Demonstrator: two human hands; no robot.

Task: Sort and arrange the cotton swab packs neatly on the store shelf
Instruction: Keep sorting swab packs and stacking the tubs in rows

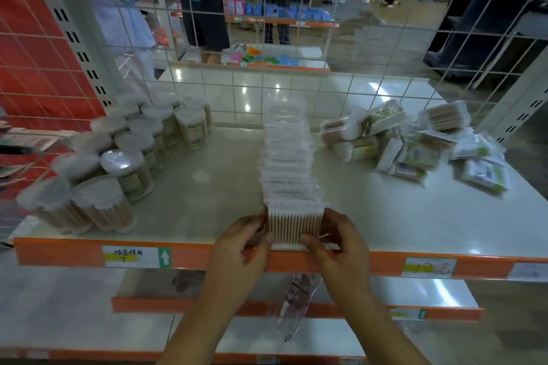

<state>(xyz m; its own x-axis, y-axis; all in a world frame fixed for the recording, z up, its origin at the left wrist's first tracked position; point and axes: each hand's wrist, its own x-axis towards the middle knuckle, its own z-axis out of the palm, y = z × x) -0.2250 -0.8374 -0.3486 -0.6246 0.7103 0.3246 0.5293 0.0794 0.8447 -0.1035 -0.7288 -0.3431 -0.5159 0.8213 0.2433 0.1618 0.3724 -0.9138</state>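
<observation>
A row of flat clear cotton swab packs point(289, 157) stands upright in a line from the shelf's front edge back toward the wire grid. The front pack point(295, 227) shows wooden sticks with white tips. My left hand point(240, 249) pinches its left side and my right hand point(335, 241) pinches its right side, thumbs at the pack's lower corners. Round tubs of swabs point(127, 157) stand grouped on the left of the shelf. A loose heap of bagged swab packs point(415, 141) lies on the right.
The white shelf point(207, 187) has an orange front rail point(89, 255) with price labels. A wire grid point(296, 38) backs it. A clear plastic bag point(293, 305) hangs below the rail over lower shelves. People stand in the aisle beyond the grid.
</observation>
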